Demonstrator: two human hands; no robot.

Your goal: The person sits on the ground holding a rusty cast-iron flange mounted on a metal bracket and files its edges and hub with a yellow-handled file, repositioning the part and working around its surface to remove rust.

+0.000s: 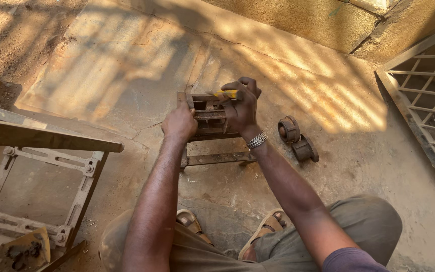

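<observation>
We are steadying the rusty brown metal frame (pixel 208 132) with our left hand (pixel 179 123), fingers clamped around it; our right hand (pixel 241 108), fingers wrapped round a yellow-handled tool (pixel 226 93), is working its top. Two rusty round rollers (pixel 298 139) are lying apart on the concrete floor (pixel 127 65), seemingly already removed; the frame's remaining parts look undone.

An outdoor yard workshop: a cracked concrete floor (pixel 127 65) and bare dirt, a rusty metal frame (pixel 36 186) at left, loose iron wheels (pixel 298 140), a welded grille (pixel 429 106) leaning at right.
</observation>
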